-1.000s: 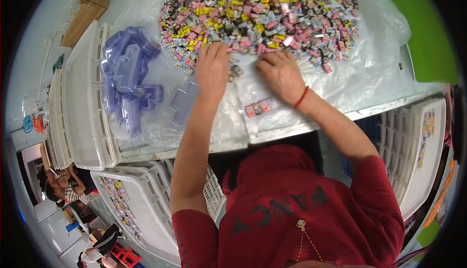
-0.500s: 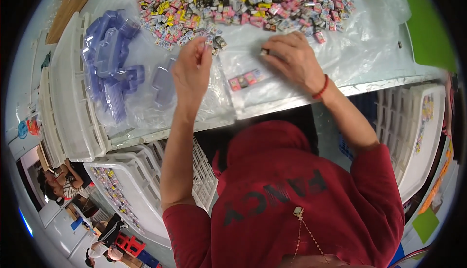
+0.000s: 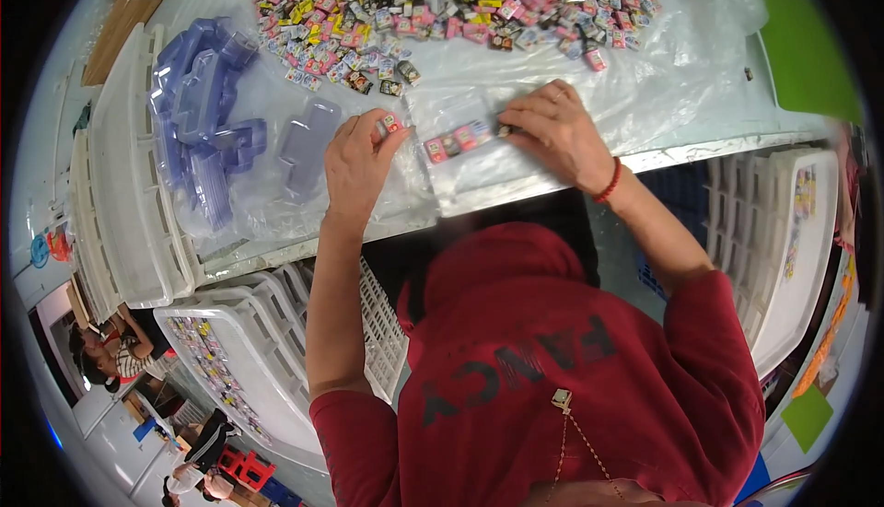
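Observation:
My left hand pinches a small pink printed block between thumb and fingertips. To its right, a short row of small printed blocks lies end to end on the clear plastic sheet near the table's front edge. At the right end of that row, my right hand closes its thumb and forefinger on a small dark block, mostly hidden by the fingers. A large heap of similar blocks, pink, yellow, black and white, spreads beyond both hands.
Clear bluish plastic trays are stacked at the left, with a single tray beside my left hand. White plastic crates stand along the left; more crates are at the right. People sit far off at the lower left.
My left hand has come back from the heap's near edge toward the row, with a pink block in its fingers. My right hand has lowered slightly toward the row's right end.

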The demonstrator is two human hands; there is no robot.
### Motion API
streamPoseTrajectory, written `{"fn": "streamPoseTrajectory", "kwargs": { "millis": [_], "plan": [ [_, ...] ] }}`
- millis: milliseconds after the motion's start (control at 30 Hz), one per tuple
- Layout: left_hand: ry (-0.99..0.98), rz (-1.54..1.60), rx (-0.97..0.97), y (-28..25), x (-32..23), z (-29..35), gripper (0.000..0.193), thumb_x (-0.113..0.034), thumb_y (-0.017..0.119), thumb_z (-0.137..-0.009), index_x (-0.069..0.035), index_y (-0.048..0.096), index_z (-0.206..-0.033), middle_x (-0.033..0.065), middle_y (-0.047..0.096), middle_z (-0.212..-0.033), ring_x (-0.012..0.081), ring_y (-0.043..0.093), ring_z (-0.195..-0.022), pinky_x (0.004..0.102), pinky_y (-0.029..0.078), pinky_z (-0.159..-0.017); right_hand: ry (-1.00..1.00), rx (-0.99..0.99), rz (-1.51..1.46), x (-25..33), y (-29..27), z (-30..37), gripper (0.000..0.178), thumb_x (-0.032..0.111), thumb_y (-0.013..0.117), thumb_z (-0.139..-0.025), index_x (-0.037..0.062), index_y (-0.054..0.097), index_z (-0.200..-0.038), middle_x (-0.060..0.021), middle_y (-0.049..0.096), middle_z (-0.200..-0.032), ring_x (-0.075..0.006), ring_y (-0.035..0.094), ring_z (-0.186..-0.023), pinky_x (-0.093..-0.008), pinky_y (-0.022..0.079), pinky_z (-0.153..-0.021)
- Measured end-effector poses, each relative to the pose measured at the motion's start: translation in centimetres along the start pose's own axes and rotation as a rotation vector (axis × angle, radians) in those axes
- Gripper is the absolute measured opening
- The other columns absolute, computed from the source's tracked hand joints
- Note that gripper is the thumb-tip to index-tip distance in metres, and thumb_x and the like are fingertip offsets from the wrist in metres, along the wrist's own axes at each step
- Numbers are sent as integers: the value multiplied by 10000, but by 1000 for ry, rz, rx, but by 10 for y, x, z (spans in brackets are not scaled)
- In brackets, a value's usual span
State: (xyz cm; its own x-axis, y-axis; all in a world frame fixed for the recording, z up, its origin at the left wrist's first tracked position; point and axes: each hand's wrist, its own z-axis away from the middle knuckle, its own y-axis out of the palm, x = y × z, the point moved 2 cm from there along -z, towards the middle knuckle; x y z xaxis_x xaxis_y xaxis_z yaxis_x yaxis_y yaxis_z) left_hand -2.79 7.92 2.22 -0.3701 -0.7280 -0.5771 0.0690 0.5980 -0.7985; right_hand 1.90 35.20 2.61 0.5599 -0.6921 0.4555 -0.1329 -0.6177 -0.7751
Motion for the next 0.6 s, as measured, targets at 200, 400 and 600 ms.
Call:
{"fn": "streamPoseTrajectory", "kwargs": {
  "millis": [200,400,600],
  "plan": [
    [126,-97,-135,6,0,-3,392,-184,803,-736,-34,635,-1057,103,615,-965,303,615,-832,379,506,-708,9,18,-33,-2,-2,0,246,123,760,-729,102,705,-968,-20,677,-1016,-227,585,-959,-389,411,-933],
    [145,-83,-104,4,-2,-4,374,-170,800,-740,-33,643,-1051,105,618,-1006,313,614,-868,377,508,-739,-50,56,19,6,7,-17,211,109,754,-720,107,696,-923,-14,669,-1013,-225,587,-944,-385,412,-921],
    [95,40,-113,-1,1,-2,338,-110,781,-752,-38,651,-1056,99,627,-994,275,613,-828,342,505,-710,29,16,-103,0,13,-14,179,110,746,-724,121,688,-893,-13,658,-996,-218,588,-943,-384,411,-911]
  ]
}}
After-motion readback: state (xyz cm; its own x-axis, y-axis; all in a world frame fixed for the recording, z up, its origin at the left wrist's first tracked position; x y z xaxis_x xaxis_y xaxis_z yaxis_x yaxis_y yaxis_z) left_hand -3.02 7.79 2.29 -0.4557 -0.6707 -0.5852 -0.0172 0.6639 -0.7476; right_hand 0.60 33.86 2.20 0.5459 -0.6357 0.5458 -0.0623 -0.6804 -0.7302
